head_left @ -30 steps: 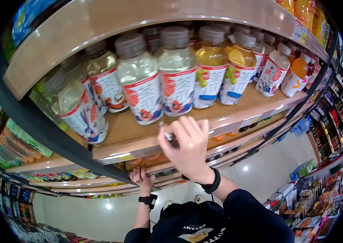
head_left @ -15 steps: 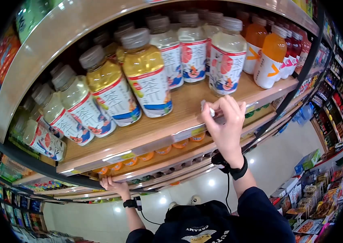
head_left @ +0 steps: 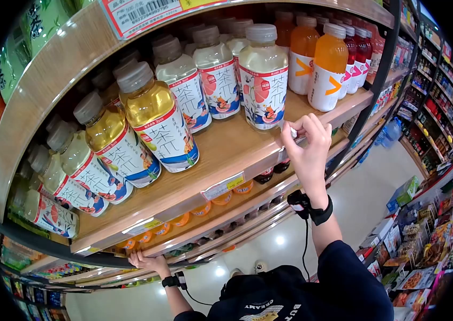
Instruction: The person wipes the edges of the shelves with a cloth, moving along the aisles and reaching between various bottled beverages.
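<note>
My right hand (head_left: pixel 308 147) is closed in a pinch on a small white wad (head_left: pixel 292 132), which looks like crumpled tissue. It is at the front edge of the wooden shelf (head_left: pixel 226 155), just right of the base of a clear grapefruit tea bottle (head_left: pixel 263 80). Lower down at the left, my left hand (head_left: pixel 149 263) has its fingers hooked over the edge of a lower shelf (head_left: pixel 170 243). Left of my right hand stands a yellow tea bottle (head_left: pixel 159 123), with several similar bottles beside and behind it.
Orange drink bottles (head_left: pixel 328 69) and red ones (head_left: pixel 348 61) stand at the shelf's right end, by a black upright post (head_left: pixel 371 96). A price label (head_left: pixel 224 187) fronts the shelf. Packaged goods (head_left: pixel 419 241) fill a display at the right.
My right hand, still pinching the white wad, has moved rightward along the shelf edge, past the front of the grapefruit tea bottle. My left hand stays at the lower shelf. The view has shifted.
</note>
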The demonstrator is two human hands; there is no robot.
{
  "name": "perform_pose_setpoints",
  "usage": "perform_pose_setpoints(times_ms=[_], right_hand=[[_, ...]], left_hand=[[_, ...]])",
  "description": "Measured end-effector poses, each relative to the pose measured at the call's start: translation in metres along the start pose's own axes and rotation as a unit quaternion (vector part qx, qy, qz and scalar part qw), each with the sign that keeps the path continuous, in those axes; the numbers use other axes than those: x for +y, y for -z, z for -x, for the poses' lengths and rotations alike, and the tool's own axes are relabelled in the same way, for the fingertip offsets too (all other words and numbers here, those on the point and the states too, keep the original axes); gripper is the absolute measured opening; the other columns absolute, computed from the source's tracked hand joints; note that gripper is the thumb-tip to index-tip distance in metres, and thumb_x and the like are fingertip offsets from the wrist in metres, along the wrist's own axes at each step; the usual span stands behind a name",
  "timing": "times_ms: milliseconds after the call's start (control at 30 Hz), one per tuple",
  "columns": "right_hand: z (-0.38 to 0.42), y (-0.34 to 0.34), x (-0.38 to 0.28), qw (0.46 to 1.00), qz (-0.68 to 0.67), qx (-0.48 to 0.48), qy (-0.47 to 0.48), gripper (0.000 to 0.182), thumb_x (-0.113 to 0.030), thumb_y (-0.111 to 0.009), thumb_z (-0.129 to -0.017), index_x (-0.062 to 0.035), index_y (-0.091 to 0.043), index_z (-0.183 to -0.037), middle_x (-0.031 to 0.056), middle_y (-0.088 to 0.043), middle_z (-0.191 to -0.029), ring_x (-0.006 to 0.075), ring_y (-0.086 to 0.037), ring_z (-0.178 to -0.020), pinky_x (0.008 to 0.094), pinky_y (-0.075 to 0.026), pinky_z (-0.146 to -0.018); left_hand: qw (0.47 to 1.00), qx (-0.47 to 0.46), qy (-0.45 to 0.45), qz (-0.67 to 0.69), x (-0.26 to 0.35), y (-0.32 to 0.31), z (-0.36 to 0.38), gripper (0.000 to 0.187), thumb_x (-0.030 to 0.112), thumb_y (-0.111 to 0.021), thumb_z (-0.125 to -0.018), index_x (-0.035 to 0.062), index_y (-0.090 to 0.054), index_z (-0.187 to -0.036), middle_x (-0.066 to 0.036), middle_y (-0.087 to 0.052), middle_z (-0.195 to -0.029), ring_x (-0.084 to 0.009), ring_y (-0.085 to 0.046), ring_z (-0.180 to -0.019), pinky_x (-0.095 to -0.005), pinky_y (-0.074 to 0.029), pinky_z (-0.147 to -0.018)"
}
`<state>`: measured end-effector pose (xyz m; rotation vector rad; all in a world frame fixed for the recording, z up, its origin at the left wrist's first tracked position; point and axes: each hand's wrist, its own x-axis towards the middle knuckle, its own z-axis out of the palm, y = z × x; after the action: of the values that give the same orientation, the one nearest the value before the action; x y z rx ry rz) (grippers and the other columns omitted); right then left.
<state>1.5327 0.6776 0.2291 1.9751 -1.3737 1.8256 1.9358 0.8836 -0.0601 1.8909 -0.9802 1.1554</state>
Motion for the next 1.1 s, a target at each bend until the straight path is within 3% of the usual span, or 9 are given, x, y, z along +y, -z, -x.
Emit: perform_pose_setpoints(times_ms=[233,433,567,667,800,967,1000,1033,1100], right_hand=[[0.025,-0.022,-0.053,1.0,0.002,0.005,0.025,0.023,-0.01,-0.068,-0.072,-0.0068,-0.048,-0.062,0.0055,-0.043,-0.062,0.0218,-0.044,-0.057,0.0343,-0.029,-0.064],[0.055,-0.05,-0.122,0.996,-0.029,-0.031,0.08,0.019,-0.006,-0.068,-0.071,-0.0069,-0.049,-0.067,0.0062,-0.043,-0.065,0.0221,-0.047,-0.061,0.0347,-0.03,-0.061],[0.062,-0.054,-0.145,0.99,-0.08,-0.067,0.093,0.016,-0.004,-0.069,-0.069,-0.0053,-0.053,-0.072,0.0064,-0.048,-0.071,0.0214,-0.05,-0.065,0.0331,-0.032,-0.063],[0.056,-0.05,-0.139,0.987,-0.087,-0.1,0.087,0.016,-0.004,-0.068,-0.069,-0.0053,-0.052,-0.073,0.0062,-0.047,-0.071,0.0217,-0.05,-0.067,0.0332,-0.033,-0.065],[0.035,-0.036,-0.102,0.989,-0.045,-0.121,0.079,0.017,-0.007,-0.066,-0.07,-0.0066,-0.05,-0.071,0.0071,-0.047,-0.07,0.0224,-0.051,-0.068,0.0341,-0.033,-0.065],[0.003,-0.002,-0.039,0.989,-0.032,-0.127,0.068,0.018,-0.008,-0.066,-0.072,-0.006,-0.049,-0.068,0.006,-0.048,-0.067,0.0227,-0.049,-0.063,0.0339,-0.032,-0.064],[-0.001,0.002,-0.025,0.989,-0.045,-0.12,0.069,0.018,-0.008,-0.067,-0.073,-0.0066,-0.05,-0.067,0.0045,-0.047,-0.065,0.0207,-0.047,-0.059,0.0326,-0.031,-0.063],[-0.007,0.004,-0.012,0.99,-0.059,-0.111,0.071,0.019,-0.007,-0.068,-0.073,-0.0072,-0.051,-0.067,0.003,-0.045,-0.062,0.0188,-0.046,-0.056,0.0313,-0.029,-0.063],[-0.022,0.014,0.02,0.99,-0.042,-0.105,0.084,0.018,-0.007,-0.067,-0.073,-0.0065,-0.049,-0.068,0.0051,-0.046,-0.065,0.0219,-0.047,-0.06,0.0329,-0.031,-0.063]], left_hand=[[0.999,-0.049,0.002,0.016,0.004,0.012,-0.005,0.068,0.021,-0.079,-0.065,0.0035,-0.042,-0.119,-0.017,-0.038,-0.12,-0.0386,-0.035,-0.119,-0.0584,-0.025,-0.108],[0.996,-0.086,-0.012,0.026,-0.004,0.02,-0.002,0.061,0.01,-0.07,-0.068,0.0027,-0.043,-0.122,-0.019,-0.038,-0.124,-0.0391,-0.034,-0.122,-0.0574,-0.024,-0.109],[0.995,-0.075,-0.041,0.045,-0.009,0.013,0.0,0.059,0.024,-0.069,-0.078,0.0016,-0.04,-0.124,-0.018,-0.036,-0.126,-0.0395,-0.032,-0.122,-0.0607,-0.022,-0.108],[0.994,-0.106,-0.035,0.018,-0.018,0.009,0.01,0.065,0.033,-0.07,-0.08,0.0016,-0.037,-0.127,-0.018,-0.034,-0.13,-0.0414,-0.029,-0.124,-0.0596,-0.022,-0.107],[0.997,-0.069,-0.04,-0.009,-0.01,0.008,0.005,0.067,0.034,-0.072,-0.077,0.0026,-0.038,-0.126,-0.016,-0.036,-0.132,-0.0425,-0.028,-0.127,-0.0586,-0.024,-0.106],[0.998,-0.059,-0.005,-0.014,0.013,0.015,-0.009,0.071,0.045,-0.069,-0.078,-0.0001,-0.037,-0.123,-0.022,-0.035,-0.129,-0.0437,-0.028,-0.125,-0.057,-0.026,-0.103],[0.998,-0.06,0.026,0.013,0.033,0.024,-0.015,0.073,0.044,-0.07,-0.077,-0.0013,-0.035,-0.122,-0.022,-0.035,-0.128,-0.0421,-0.03,-0.123,-0.0545,-0.028,-0.101],[0.995,-0.068,0.071,0.032,0.04,0.023,-0.01,0.072,0.032,-0.075,-0.074,-0.0012,-0.033,-0.123,-0.021,-0.034,-0.128,-0.0401,-0.032,-0.122,-0.0518,-0.03,-0.099],[0.995,-0.082,0.042,-0.024,0.058,0.022,0.0,0.065,0.01,-0.073,-0.072,0.0002,-0.032,-0.122,-0.02,-0.03,-0.129,-0.0391,-0.032,-0.122,-0.0509,-0.031,-0.101]])
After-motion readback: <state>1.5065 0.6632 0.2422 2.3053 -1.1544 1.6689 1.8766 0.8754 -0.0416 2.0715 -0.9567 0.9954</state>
